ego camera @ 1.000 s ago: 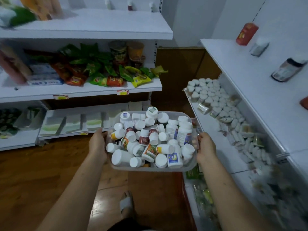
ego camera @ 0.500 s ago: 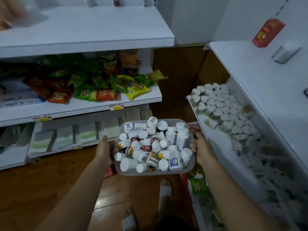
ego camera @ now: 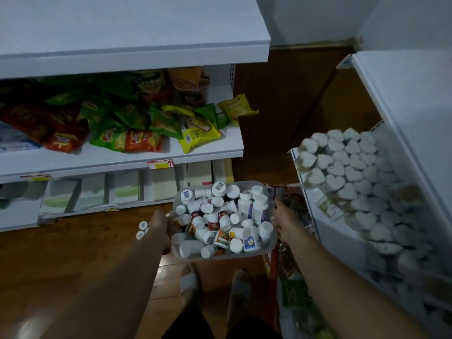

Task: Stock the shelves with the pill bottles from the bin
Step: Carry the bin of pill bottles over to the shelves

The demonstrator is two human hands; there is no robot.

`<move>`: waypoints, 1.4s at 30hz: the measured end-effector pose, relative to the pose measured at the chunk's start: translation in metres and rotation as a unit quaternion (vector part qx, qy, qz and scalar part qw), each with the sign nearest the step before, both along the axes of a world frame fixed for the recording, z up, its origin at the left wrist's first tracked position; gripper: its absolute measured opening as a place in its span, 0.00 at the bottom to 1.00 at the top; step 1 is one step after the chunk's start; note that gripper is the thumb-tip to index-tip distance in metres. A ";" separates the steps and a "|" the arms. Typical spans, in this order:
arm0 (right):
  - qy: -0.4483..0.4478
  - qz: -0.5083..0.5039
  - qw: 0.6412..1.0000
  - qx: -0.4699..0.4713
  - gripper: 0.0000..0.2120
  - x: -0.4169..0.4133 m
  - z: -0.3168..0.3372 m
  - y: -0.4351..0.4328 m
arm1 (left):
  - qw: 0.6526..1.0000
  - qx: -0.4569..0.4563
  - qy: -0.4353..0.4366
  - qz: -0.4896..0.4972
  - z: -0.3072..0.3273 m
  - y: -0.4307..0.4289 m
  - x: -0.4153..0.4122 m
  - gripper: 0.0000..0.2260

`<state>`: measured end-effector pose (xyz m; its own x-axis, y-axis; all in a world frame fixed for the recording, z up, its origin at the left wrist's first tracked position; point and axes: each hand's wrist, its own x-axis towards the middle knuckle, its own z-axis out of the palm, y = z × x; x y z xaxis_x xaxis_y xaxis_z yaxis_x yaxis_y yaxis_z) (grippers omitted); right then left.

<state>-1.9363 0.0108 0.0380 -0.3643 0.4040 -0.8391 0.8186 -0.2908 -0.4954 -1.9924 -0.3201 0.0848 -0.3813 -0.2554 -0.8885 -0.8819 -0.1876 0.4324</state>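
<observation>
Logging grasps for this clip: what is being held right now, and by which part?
The bin of pill bottles, held by its two sides: left hand on the left side, right hand on the right.

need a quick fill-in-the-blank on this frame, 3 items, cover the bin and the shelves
1. The left hand grips the bin on its left side; the right hand grips its ____ side.
2. The pill bottles in the bin have ____ caps.
3. The snack packets lie on the shelf unit to the person's ____.

Missing words: right; white; left.
</observation>
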 end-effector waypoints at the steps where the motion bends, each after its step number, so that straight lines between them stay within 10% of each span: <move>1: -0.004 -0.008 1.000 -0.008 0.37 -0.004 -0.008 -0.001 | 1.000 -0.001 -0.007 0.001 -0.009 0.000 -0.007 0.18; 10: -0.062 -0.067 0.996 -0.009 0.29 -0.026 -0.069 0.008 | 0.997 0.066 -0.033 0.001 -0.085 -0.002 -0.045 0.27; 17: -0.083 -0.035 0.996 0.005 0.50 -0.026 -0.101 0.024 | 0.998 0.054 -0.001 -0.037 -0.118 0.009 -0.046 0.22; 30: -0.054 -0.058 0.997 -0.024 0.39 -0.026 -0.110 0.021 | 0.993 -0.003 0.002 -0.121 -0.144 -0.015 -0.043 0.27; 35: -0.073 -0.018 0.996 0.058 0.31 -0.034 -0.088 0.005 | 0.974 -0.052 0.019 -0.221 -0.132 -0.013 -0.051 0.12; 42: 0.172 0.151 0.912 0.341 0.14 -0.039 -0.038 -0.049 | 0.789 -0.236 0.304 -0.479 -0.103 -0.008 -0.054 0.22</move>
